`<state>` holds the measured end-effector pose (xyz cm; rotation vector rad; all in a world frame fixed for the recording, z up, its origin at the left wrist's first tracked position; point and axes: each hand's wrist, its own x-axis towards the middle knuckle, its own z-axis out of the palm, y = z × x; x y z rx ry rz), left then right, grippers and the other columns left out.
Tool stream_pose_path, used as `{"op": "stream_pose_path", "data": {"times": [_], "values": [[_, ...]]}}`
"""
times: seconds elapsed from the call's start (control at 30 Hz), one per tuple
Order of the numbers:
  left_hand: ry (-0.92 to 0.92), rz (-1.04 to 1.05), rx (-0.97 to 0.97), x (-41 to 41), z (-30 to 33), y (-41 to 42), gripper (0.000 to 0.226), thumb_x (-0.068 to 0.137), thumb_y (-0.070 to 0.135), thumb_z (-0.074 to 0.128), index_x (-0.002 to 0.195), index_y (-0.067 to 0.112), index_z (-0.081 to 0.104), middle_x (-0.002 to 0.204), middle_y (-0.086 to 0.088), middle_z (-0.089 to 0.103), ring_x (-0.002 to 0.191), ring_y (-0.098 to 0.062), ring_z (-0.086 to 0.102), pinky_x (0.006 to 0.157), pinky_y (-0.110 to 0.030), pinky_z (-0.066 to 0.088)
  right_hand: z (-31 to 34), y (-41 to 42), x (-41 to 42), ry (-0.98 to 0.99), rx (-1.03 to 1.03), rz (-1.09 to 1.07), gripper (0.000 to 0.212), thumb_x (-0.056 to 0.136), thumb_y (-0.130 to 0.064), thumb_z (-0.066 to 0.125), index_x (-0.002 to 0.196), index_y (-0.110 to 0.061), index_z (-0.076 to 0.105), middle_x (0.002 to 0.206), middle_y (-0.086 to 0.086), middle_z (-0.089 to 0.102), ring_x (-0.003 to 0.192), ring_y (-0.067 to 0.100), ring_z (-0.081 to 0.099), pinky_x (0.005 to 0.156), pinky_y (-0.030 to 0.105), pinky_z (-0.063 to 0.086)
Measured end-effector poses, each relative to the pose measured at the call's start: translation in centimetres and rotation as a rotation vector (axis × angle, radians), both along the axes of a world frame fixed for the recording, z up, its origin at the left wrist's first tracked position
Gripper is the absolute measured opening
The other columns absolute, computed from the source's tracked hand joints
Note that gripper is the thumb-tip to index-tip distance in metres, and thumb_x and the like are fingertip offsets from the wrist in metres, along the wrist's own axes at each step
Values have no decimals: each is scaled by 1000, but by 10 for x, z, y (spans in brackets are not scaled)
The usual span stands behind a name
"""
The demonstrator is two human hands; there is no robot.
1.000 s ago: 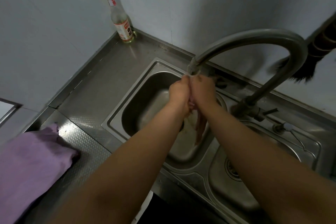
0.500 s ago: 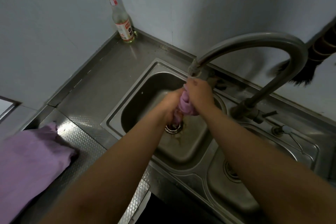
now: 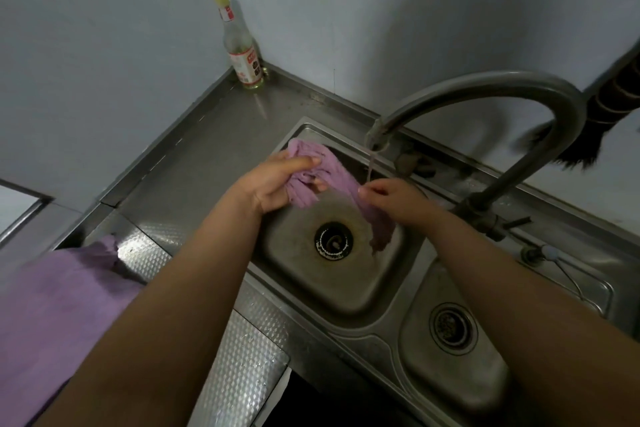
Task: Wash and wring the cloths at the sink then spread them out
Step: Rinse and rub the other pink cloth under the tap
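Observation:
A small wet purple cloth (image 3: pixel 335 173) stretches between both hands above the left basin of the steel sink (image 3: pixel 298 274). My left hand (image 3: pixel 273 184) grips one bunched end near the basin's far left corner. My right hand (image 3: pixel 391 196) pinches the other end, whose tail hangs down toward the drain (image 3: pixel 333 240). A thin stream of water falls from the curved tap (image 3: pixel 485 90) just beside my right hand. A second, larger purple cloth (image 3: pixel 52 315) lies on the counter at the lower left.
A glass bottle with a yellow cap (image 3: pixel 240 45) stands in the back corner of the counter. The smaller right basin (image 3: pixel 450 326) lies at the lower right. A dark brush (image 3: pixel 588 135) hangs at the wall on the right. A plug on a chain (image 3: pixel 550 253) rests behind the right basin.
My hands were pressed together on the bunched cloth under the tap. They have moved apart, the left hand going left, and the cloth is now drawn out between them.

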<state>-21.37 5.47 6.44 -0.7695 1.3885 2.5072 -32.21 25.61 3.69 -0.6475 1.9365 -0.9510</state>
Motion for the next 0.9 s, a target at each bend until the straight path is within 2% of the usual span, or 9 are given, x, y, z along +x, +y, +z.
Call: {"op": "stream_pose_path", "data": {"times": [0.1, 0.23, 0.33, 0.43, 0.57, 0.67, 0.77, 0.83, 0.9], "values": [[93, 139, 141, -5, 7, 8, 21, 87, -4, 47, 107, -1, 52, 99, -17, 70, 97, -33, 66, 92, -46, 52, -5, 2, 4, -38, 2, 51, 10, 93, -15, 58, 96, -12, 67, 82, -3, 64, 77, 6, 59, 69, 20, 43], [97, 217, 220, -11, 11, 16, 22, 94, -5, 31, 97, -1, 53, 89, -16, 68, 95, -34, 65, 91, -49, 51, -6, -3, 0, 133, -37, -56, 15, 94, -18, 56, 88, -14, 69, 81, 5, 66, 76, 11, 58, 70, 28, 45], [44, 174, 130, -10, 9, 8, 15, 91, -2, 39, 93, 4, 53, 80, -11, 66, 80, -26, 69, 82, -41, 58, -2, -1, -9, 286, -52, -55, 20, 96, -19, 53, 101, -11, 70, 86, 5, 67, 76, 11, 58, 69, 25, 45], [-48, 111, -55, -8, 6, 1, 15, 91, -4, 42, 95, 7, 51, 98, -18, 65, 92, -31, 66, 85, -43, 56, 4, 0, -17, 370, -98, -119, 22, 97, -19, 50, 105, -10, 69, 89, 3, 65, 81, 13, 57, 73, 26, 45], [-118, -32, -128, -6, 6, -2, 9, 90, -3, 46, 94, 4, 49, 91, -19, 66, 81, -29, 68, 75, -38, 60, 14, -8, -15, 197, -208, -219, 22, 102, -20, 39, 89, -13, 55, 80, 1, 52, 73, 7, 48, 66, 20, 40], [-26, -73, 72, -11, 8, -1, 29, 75, 1, 64, 99, 3, 48, 100, -20, 64, 91, -29, 67, 87, -41, 57, 13, -14, -9, -29, -256, -258, 25, 103, -31, 33, 87, -22, 50, 92, 2, 53, 84, 9, 51, 80, 28, 42], [111, -1, 180, -24, 11, 0, 31, 70, 5, 75, 85, 7, 48, 99, -19, 55, 96, -28, 57, 99, -40, 46, 3, -11, -4, 5, -244, -124, 6, 96, -32, 53, 97, -26, 56, 90, -7, 60, 81, 2, 57, 76, 22, 45], [137, -25, 150, -29, 10, 5, 29, 72, 13, 79, 82, 2, 54, 98, -20, 56, 96, -29, 55, 101, -40, 44, -4, -5, -4, -30, -189, -27, 22, 88, -27, 66, 108, -22, 62, 92, -11, 65, 83, -3, 61, 73, 16, 46], [134, 18, 139, -30, 5, 11, 28, 75, 15, 75, 85, 1, 53, 101, -23, 55, 99, -32, 54, 104, -45, 39, -16, 4, -10, -53, -63, -24, 32, 85, -31, 69, 113, -18, 65, 96, -6, 67, 90, 6, 62, 77, 22, 48]]}}
